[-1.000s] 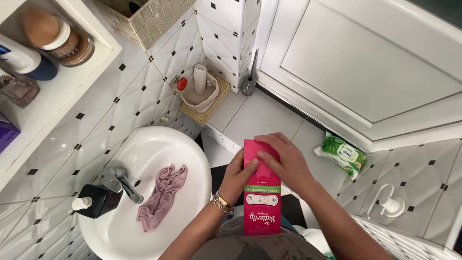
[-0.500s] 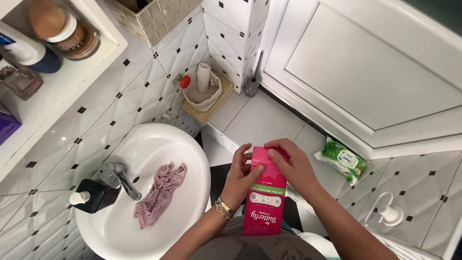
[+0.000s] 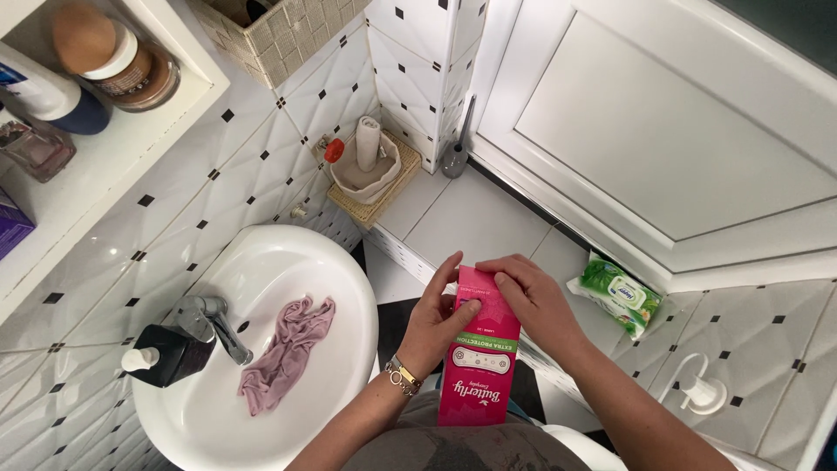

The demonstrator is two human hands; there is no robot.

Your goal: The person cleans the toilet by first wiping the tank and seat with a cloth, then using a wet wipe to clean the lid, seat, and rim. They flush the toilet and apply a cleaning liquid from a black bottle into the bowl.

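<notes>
Both hands work the top end of a tall pink cardboard carton with a green band [image 3: 478, 349], held upright against the person's lap. Left hand [image 3: 438, 321] (beaded bracelet on the wrist) is clenched around the carton's left edge, thumb pressed on the front face. Right hand [image 3: 534, 301] pinches the top flap from the right, fingertips curled over the upper rim. Step in hand looks like opening the top flap; whether it is already lifted can't be told, fingers hide the seam. Judged next need: steady left grip low on the box, right fingers prying the glued flap up without crushing the thin card.

Left of the grip: glossy white ceramic round sink [image 3: 336, 262], with a crumpled soft mauve cloth [image 3: 286, 353] lying in it, chrome tap [image 3: 214, 323] and a squat black soap bottle with white pump [image 3: 166, 356] at its far side.

Right of the grip: soft green-and-white plastic wipes pack [image 3: 617, 295] on the floor tiles.

Beyond the grip: woven straw basket holding a beige fabric pouch and rolled cloth [image 3: 370, 170].
</notes>
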